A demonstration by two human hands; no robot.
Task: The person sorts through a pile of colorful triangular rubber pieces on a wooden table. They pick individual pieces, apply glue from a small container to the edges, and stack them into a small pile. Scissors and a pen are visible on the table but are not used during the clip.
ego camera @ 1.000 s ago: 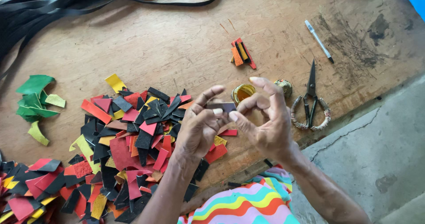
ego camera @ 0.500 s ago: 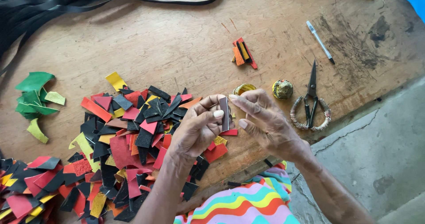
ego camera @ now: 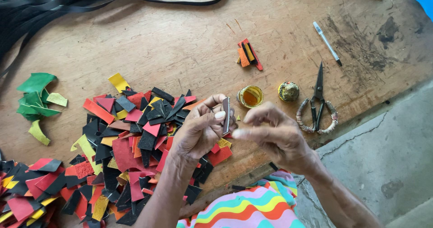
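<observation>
The left hand (ego camera: 198, 131) pinches one small dark strip (ego camera: 225, 115) upright between thumb and fingers, above the near edge of the wooden bench (ego camera: 180, 38). The right hand (ego camera: 275, 135) hovers just beside it, empty, its forefinger and thumb narrowed toward the strip without clearly touching it. Behind the strip stands one open pot of amber glue (ego camera: 250, 96), with one round lid (ego camera: 288, 91) near it and one pair of scissors (ego camera: 318, 104) toward the right edge. One pen (ego camera: 327, 43) lies further back. A small stack of orange, black and red pieces (ego camera: 248, 55) sits mid-bench. A large heap of red, black and yellow scraps (ego camera: 122, 138) covers the near left, a few green scraps (ego camera: 36, 97) lie by the left edge, and black strips (ego camera: 67, 2) run along the far edge
</observation>
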